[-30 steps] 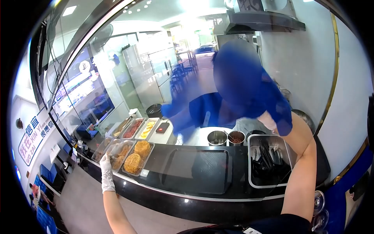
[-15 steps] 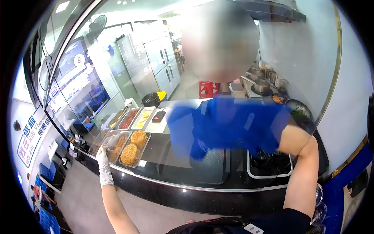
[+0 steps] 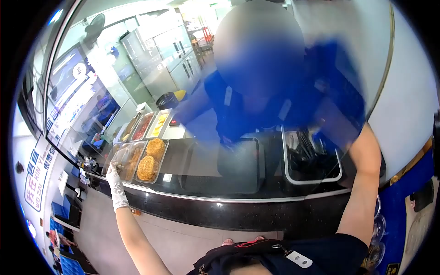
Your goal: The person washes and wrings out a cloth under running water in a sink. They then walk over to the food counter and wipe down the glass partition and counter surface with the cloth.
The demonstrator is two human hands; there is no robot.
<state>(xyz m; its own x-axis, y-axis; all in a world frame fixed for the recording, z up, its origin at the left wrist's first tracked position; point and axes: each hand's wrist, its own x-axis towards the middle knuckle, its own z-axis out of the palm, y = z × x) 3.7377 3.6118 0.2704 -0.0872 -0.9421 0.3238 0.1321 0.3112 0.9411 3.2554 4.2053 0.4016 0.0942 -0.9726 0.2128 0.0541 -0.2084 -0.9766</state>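
My left hand (image 3: 118, 188), in a thin white glove, reaches to the front left corner of the counter. Its fingers are closed at the near edge of a clear plastic lid (image 3: 120, 158), beside a tray of browned food pieces (image 3: 133, 158). Just right of that, a clear tray (image 3: 158, 176) holds two round, golden fried cakes (image 3: 148, 167). My bare right arm (image 3: 366, 183) stretches up toward the glass. A smeared blue shape (image 3: 339, 101) covers the end of that arm, so my right hand and its fingers are hidden.
A glass screen (image 3: 382, 82) rises over the black counter (image 3: 215, 215). Behind it are trays of red pieces (image 3: 143, 127) and yellow pieces (image 3: 159, 124), and dark bowls (image 3: 167, 100). A white-rimmed bin (image 3: 340, 176) holds black items. A blurred blue-clad figure (image 3: 256, 101) appears in the glass.
The view has tilted down, so the counter sits higher. The blue figure in the glass has risen and spread. My right arm has straightened upward; my left hand stays by the lid.
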